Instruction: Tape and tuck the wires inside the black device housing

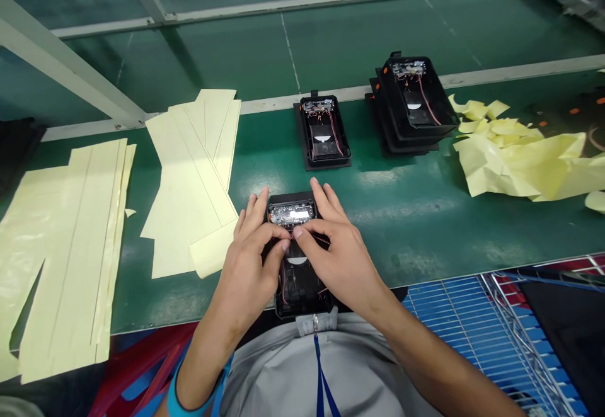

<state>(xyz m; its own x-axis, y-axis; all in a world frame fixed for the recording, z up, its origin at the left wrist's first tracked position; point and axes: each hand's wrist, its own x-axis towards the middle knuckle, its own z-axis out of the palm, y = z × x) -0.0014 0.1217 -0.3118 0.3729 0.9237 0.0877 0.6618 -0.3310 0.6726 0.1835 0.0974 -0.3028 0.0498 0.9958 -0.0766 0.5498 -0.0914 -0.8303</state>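
The black rectangular plastic housing [299, 294] lies at my six o'clock on the green bench [401, 215], within easy reach of both hands. My left hand [250, 247] and right hand [338, 256] bring their fingertips together above its thin red wires [283, 285] (whether they're gripping anything, I cannot tell).

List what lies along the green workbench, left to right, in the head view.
Flat pale-yellow film sheets → overlapping pale-yellow film strips → black open casing with red wires → stacked black open casings → crumpled pale-yellow film scraps

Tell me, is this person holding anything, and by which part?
The left hand and right hand meet over the black casing, just below its circuit board; what their fingertips pinch there cannot be told.
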